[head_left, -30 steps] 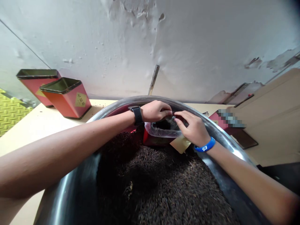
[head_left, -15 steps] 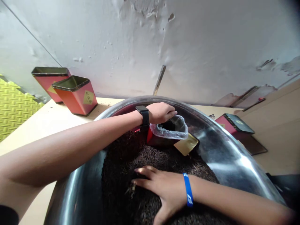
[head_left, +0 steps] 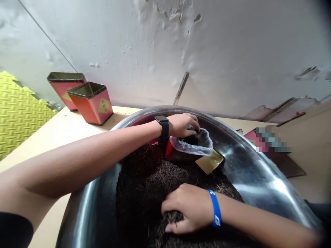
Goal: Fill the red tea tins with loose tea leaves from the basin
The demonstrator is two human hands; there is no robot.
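The right hand (head_left: 190,212) lies on a heap of dark loose tea leaves (head_left: 155,182), its grip curled closed around a clump of them. The left hand (head_left: 182,124) reaches farther back, fingers pinching the rim of a clear plastic liner (head_left: 196,146) inside a red tin (head_left: 172,153) half sunk in the leaves. All of this sits inside a large metal basin (head_left: 258,172). On the pale surface (head_left: 51,134) to the left stand two open red tins (head_left: 90,103) near the wall.
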